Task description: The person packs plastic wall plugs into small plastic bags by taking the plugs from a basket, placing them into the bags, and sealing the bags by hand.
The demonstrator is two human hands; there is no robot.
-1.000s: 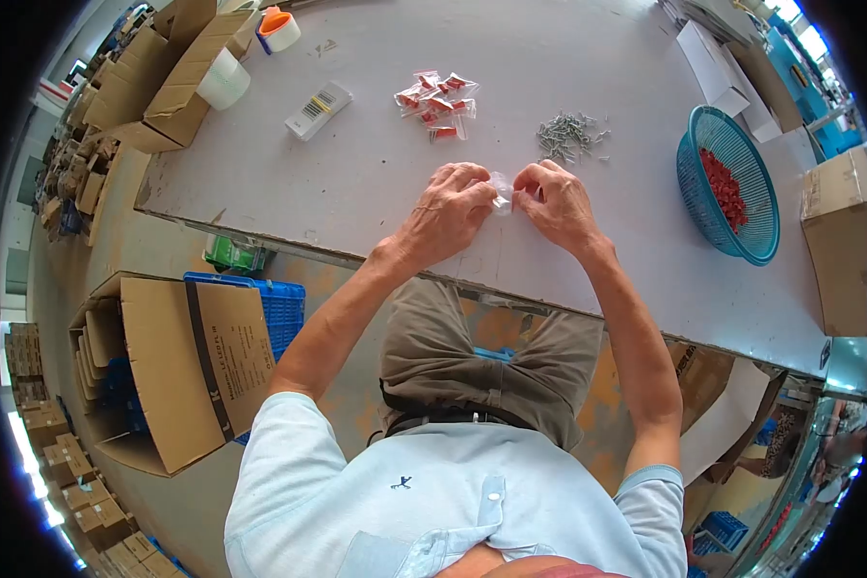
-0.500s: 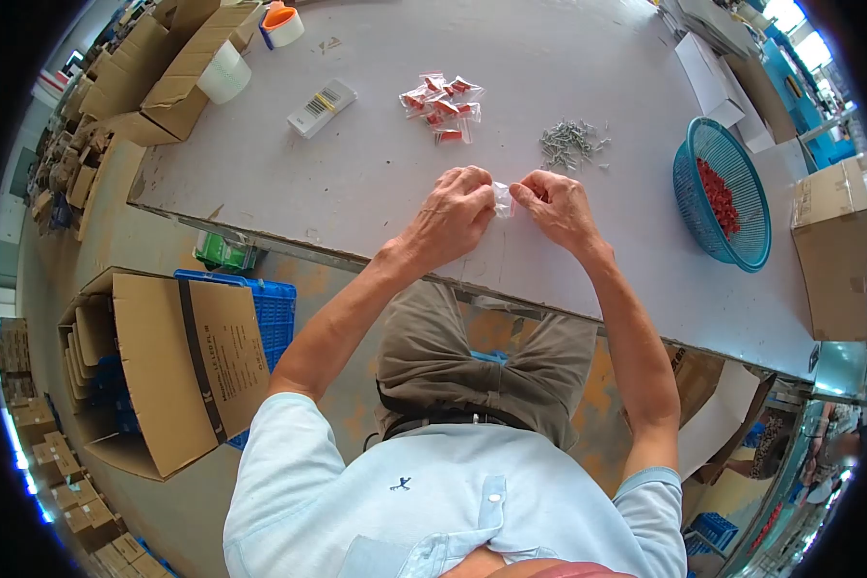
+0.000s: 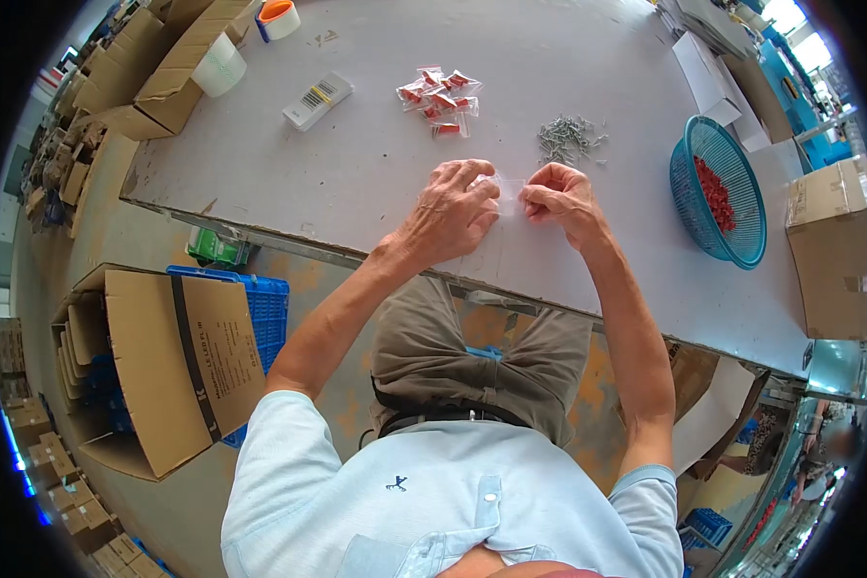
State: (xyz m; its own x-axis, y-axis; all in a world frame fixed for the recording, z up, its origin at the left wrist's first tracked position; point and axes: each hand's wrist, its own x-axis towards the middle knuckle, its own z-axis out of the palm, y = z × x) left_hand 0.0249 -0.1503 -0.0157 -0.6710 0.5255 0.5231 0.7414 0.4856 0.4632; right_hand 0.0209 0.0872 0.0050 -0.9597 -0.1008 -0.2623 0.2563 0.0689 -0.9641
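Observation:
Between my two hands stretches a small clear plastic bag (image 3: 512, 196), lying low over the table. My left hand (image 3: 450, 210) grips its left side with curled fingers. The right side is pinched by my right hand (image 3: 563, 200) between thumb and fingers. Beyond my hands lies a pile of filled clear bags (image 3: 441, 99) with red pieces in them. A loose heap of small silver screws (image 3: 566, 141) sits just past my right hand. Farther right stands a blue plastic basket (image 3: 682, 188) with many red pieces (image 3: 715, 196) inside.
A clear pack with a barcode label (image 3: 318, 101) lies on the grey table (image 3: 356, 173). Tape rolls (image 3: 219, 67) and an open carton (image 3: 169, 96) stand at the left. A cardboard box (image 3: 831, 250) is at the right edge. Below left is another carton (image 3: 164, 366).
The plastic bag, bunched up before, is now spread flatter between my hands. My right hand has turned its fingers inward and the gap between the hands is a little wider.

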